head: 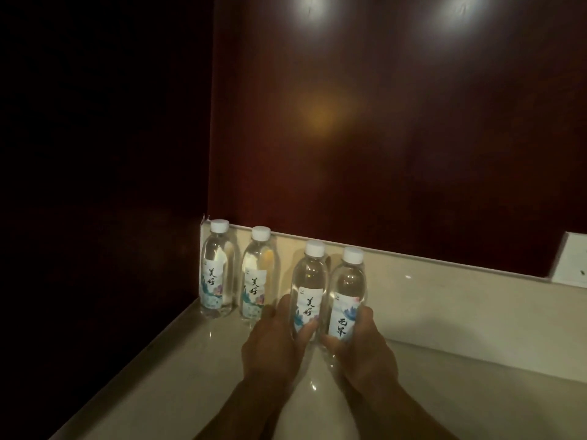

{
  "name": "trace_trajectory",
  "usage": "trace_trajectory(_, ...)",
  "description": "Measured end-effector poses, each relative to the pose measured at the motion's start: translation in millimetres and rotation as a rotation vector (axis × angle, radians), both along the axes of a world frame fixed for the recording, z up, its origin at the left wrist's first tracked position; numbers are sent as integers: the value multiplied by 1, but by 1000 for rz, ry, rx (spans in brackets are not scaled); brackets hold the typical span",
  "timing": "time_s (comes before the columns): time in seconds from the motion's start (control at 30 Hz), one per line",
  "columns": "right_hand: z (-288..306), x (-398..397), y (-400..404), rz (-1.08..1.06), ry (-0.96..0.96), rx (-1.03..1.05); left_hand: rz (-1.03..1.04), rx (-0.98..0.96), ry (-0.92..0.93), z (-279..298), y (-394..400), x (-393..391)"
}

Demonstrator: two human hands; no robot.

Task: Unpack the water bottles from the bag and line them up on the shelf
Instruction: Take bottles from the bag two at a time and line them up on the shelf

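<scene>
Several clear water bottles with white caps and blue-and-white labels are on the pale stone shelf [178, 369]. The first bottle [218, 268] and the second bottle [258, 274] stand upright in the back left corner against the low ledge. My left hand [276, 341] grips a third bottle [309, 281] around its lower half. My right hand [365, 350] grips a fourth bottle [347, 287] the same way. These two held bottles are side by side, almost touching, nearer to me than the standing pair. Their bases are hidden by my fingers. No bag is in view.
A dark red wooden wall [381, 154] rises behind the shelf, and a darker panel [111, 154] closes the left side. A white wall plate [571, 262] sits at the far right on the ledge. The shelf runs on to the right behind my hands.
</scene>
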State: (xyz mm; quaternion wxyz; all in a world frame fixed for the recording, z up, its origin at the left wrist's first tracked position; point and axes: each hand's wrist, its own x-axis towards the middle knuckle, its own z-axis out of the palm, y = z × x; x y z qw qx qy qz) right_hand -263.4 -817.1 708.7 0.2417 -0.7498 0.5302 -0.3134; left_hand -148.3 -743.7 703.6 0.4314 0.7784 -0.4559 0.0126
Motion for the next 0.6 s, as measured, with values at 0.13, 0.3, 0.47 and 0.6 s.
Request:
trace_trajectory(0.13,3,2,-5,14,-61,16,-52,32,67,2,-9,3)
trace_trajectory(0.3,-5,12,0,19,-102,-1,-21,1,117,3,-12,0)
trace_trajectory(0.47,-8,17,-3,-7,-108,-30,79,116,125,3,-17,-2)
trace_trajectory(0.6,-11,19,-8,6,-115,-44,95,91,83,2,-18,1)
